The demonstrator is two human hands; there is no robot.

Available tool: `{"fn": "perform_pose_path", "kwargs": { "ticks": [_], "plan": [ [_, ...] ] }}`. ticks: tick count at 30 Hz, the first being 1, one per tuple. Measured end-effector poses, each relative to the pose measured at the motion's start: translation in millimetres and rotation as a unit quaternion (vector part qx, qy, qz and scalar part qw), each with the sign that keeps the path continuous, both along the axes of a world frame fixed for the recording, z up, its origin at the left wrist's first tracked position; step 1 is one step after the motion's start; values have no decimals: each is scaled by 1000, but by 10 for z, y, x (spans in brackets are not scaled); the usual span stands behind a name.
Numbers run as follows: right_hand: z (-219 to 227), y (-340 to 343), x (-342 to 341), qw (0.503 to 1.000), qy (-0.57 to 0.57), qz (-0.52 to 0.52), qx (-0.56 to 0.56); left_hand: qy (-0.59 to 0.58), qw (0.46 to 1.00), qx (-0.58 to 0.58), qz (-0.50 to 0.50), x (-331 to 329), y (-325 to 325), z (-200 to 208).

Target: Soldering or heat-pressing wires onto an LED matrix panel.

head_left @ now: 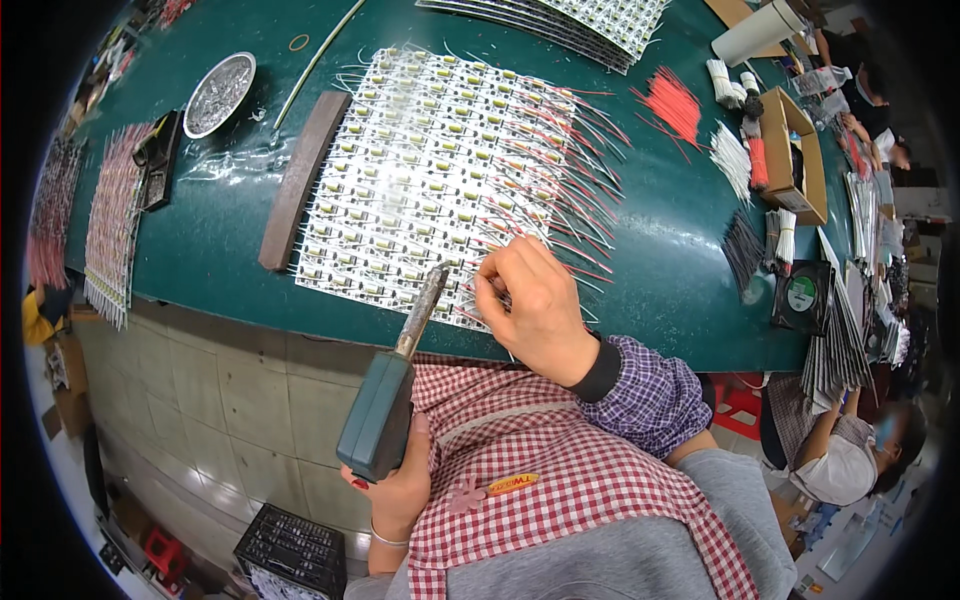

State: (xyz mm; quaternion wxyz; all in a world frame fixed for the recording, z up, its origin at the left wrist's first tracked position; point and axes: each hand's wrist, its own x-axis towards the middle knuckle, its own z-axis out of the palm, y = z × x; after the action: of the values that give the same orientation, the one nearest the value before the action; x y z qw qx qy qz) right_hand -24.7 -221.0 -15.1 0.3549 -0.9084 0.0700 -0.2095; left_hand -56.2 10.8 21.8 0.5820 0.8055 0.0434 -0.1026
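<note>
My left hand (398, 490) grips the dark teal handle of a soldering iron (385, 400), its metal tip reaching up to the near edge of a white panel of small circuit boards (420, 170) on the green table. My right hand (535, 305) rests on that panel's near right corner, fingers pinched together on thin wire leads (487, 290). Many red and white wires (570, 180) stick out from the panel's right side.
A brown wooden bar (300, 180) lies left of the panel. A round metal dish (220, 93) sits at the back left. Bundles of red wires (672, 103), white wires (733, 158), a cardboard box (795, 150) and a solder spool (802, 293) lie right. Another person (850, 450) sits at the right.
</note>
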Motion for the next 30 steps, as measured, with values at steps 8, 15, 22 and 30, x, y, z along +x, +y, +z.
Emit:
{"fn": "perform_pose_path", "kwargs": {
  "ticks": [8,15,22,30],
  "plan": [
    [-25,13,0,999,-7,-4,-34,-51,997,31,-53,22,-9,-27],
    [-18,16,8,999,-2,-4,-53,-94,991,76,-63,-38,8,-114],
    [-35,11,8,998,-10,-6,-63,-84,992,56,-82,-79,169,-214],
    [-46,47,19,998,-16,-11,-61,-116,989,26,-86,-66,228,-237]
  ]
}}
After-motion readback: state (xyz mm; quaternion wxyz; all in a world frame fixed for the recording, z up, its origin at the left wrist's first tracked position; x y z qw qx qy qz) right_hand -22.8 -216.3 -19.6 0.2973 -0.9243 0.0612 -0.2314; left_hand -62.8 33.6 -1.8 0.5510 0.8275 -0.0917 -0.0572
